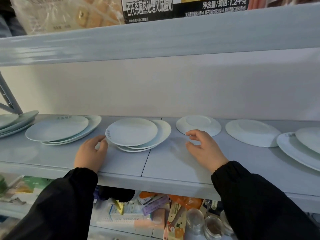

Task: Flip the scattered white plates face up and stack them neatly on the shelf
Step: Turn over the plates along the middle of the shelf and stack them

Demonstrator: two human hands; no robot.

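Lying scattered along the pale blue-grey metal shelf [121,163]: round white ceramic plates, in several loose groups. Sitting face up at the middle, a small uneven stack of white plates [133,132], the upper plate shifted left over the ones beneath. Lying face down just to its right, a single overturned white plate [199,125] showing its foot ring, and further right a second overturned white plate [251,132], also bottom up. Resting left of the middle stack, another face-up pile of white plates [58,129] with printed marks on the top rim. Showing partly at the far left edge, more stacked plates [15,121]; at the far right edge, a larger plate pile [301,146], cut off by the frame.

Touching the left rim of the middle stack, the left hand [90,153], fingers curled loosely, not gripping anything. Hovering over bare shelf just in front of the first overturned plate, the right hand [206,148], fingers half spread and empty. Covering both arms, black sleeves [60,205].

Crowding the lower shelf, assorted packets and glass jars [204,222]; standing on the upper shelf, a black printed carton [173,7].
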